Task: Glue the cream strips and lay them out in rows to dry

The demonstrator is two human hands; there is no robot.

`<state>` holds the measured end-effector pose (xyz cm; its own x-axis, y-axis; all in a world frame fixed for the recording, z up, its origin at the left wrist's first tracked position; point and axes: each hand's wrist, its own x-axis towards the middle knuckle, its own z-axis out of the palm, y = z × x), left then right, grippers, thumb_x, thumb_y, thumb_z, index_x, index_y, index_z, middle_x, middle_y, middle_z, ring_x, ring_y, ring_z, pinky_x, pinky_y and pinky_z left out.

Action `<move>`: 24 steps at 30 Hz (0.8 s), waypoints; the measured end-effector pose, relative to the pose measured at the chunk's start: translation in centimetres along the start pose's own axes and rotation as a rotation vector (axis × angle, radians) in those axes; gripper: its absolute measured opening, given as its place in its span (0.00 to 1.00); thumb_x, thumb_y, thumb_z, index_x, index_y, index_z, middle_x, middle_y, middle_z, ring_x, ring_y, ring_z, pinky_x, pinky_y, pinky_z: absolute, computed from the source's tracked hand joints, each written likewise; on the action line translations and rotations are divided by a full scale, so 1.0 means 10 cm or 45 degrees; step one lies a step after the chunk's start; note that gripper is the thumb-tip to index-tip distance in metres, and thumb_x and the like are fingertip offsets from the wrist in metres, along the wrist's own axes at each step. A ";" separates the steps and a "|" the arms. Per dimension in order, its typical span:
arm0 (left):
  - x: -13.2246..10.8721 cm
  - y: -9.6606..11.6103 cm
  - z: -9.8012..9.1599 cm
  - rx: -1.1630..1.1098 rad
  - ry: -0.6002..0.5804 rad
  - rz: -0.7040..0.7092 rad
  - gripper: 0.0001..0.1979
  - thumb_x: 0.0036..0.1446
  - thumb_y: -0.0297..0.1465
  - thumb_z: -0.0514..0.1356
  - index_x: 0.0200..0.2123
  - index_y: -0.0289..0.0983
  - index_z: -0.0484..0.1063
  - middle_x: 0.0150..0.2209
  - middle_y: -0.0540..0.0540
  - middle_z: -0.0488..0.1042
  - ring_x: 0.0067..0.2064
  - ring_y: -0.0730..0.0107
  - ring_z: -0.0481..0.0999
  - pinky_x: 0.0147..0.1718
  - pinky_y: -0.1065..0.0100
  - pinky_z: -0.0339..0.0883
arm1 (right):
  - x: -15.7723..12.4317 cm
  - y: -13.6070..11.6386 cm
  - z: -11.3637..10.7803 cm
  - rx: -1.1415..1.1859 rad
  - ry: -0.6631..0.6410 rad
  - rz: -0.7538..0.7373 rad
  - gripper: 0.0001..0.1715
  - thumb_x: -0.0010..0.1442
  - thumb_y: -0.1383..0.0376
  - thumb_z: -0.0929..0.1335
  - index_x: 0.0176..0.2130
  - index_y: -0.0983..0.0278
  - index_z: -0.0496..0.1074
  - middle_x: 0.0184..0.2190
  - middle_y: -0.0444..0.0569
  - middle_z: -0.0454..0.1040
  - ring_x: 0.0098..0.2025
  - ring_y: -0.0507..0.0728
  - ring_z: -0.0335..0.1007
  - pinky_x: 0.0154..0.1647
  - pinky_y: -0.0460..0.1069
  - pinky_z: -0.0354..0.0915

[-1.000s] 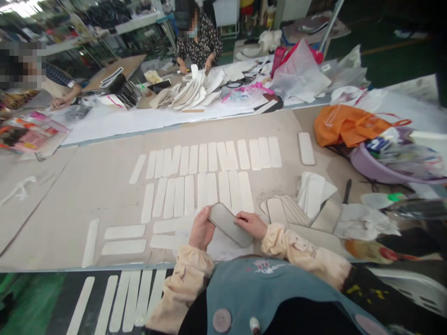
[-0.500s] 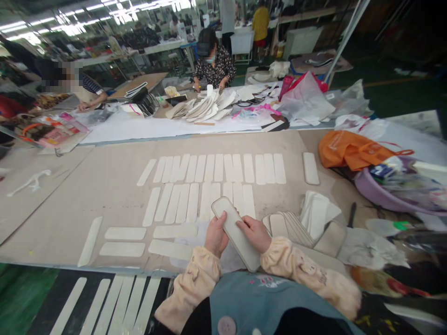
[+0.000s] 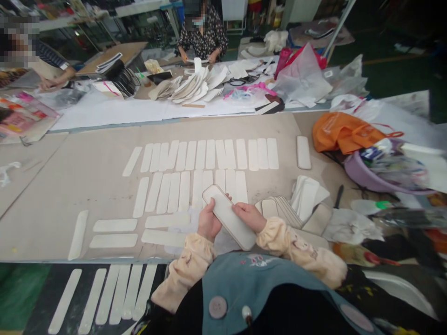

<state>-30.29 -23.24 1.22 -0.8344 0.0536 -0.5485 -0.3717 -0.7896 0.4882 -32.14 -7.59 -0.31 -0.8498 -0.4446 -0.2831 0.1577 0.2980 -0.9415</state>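
Note:
Between my hands is a long off-white panel [image 3: 230,218] with rounded corners and a darker edge, tilted over the near side of the table. My left hand [image 3: 210,221] grips its left edge, thumb on the top face. On the opposite edge, my right hand [image 3: 248,216] pinches it with thumb and fingers. Beyond it lie two rows of pale rounded strips [image 3: 190,156]. A few more strips [image 3: 115,225] lie crosswise to my left. Right of my right hand are fanned dark-edged panels [image 3: 275,209] and a stack of white pieces [image 3: 307,197].
A single dark-edged panel [image 3: 303,152] lies at the right. Behind it are an orange bag [image 3: 349,132] and a purple basin [image 3: 370,174] full of packets. Strips [image 3: 111,293] lie on a dark surface below the table edge. Across the table, a co-worker [image 3: 202,32] handles pale pieces.
My view has tipped downward, so the table sits higher in the picture. Both hands keep hold of the panel, and my right hand has slid slightly along its edge.

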 end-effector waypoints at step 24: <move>0.08 0.16 -0.17 0.046 0.290 0.107 0.14 0.60 0.32 0.52 0.47 0.39 0.71 0.42 0.44 0.76 0.50 0.65 0.72 0.47 0.68 0.69 | -0.50 0.25 -0.25 0.223 -0.052 0.227 0.10 0.51 0.59 0.66 0.29 0.65 0.70 0.19 0.42 0.69 0.20 0.51 0.67 0.18 0.43 0.63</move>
<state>-30.87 -25.53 0.42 -0.7514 -0.1536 -0.6418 -0.3226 -0.7629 0.5603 -28.78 -2.51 -0.82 -0.7802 -0.4329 -0.4516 0.3913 0.2256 -0.8922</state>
